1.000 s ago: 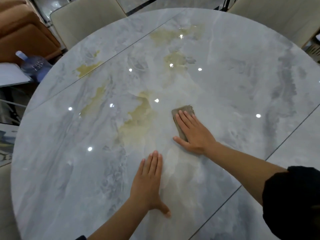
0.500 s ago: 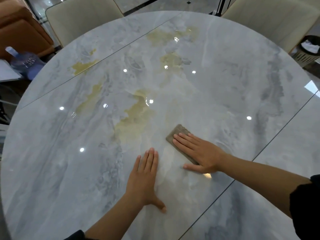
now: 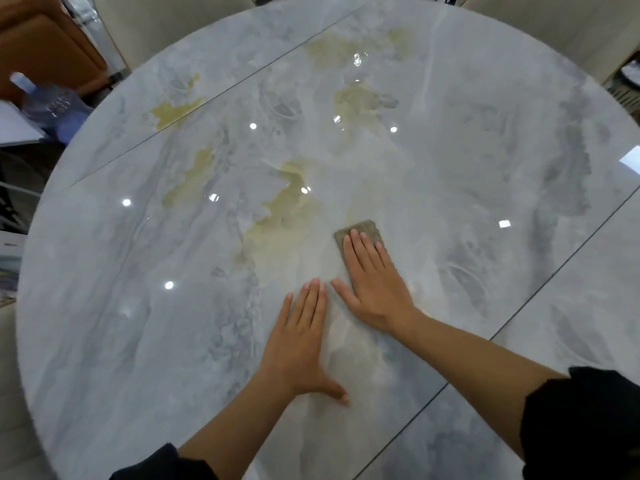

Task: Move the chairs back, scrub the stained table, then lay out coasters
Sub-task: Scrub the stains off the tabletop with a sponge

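A round glossy grey marble table (image 3: 485, 150) fills the view, with several yellowish stains; the nearest stain (image 3: 277, 209) lies just left of a grey-brown scrub pad (image 3: 363, 228). My right hand (image 3: 374, 282) presses flat on the pad, fingers together, only the pad's far end showing. My left hand (image 3: 301, 344) rests flat on the tabletop beside it, fingers straight, holding nothing. More stains sit further back (image 3: 356, 98) and at the left (image 3: 173, 110).
Cream chairs stand beyond the far edge at the back left (image 3: 166, 22) and back right (image 3: 554, 26). An orange seat (image 3: 45, 53) and a blue water bottle (image 3: 52, 105) are off the table's left side. A dark bin (image 3: 628, 81) sits at the right.
My right hand slid the pad toward me and then away and left again, ending close beside my left hand. The left hand stayed planted.
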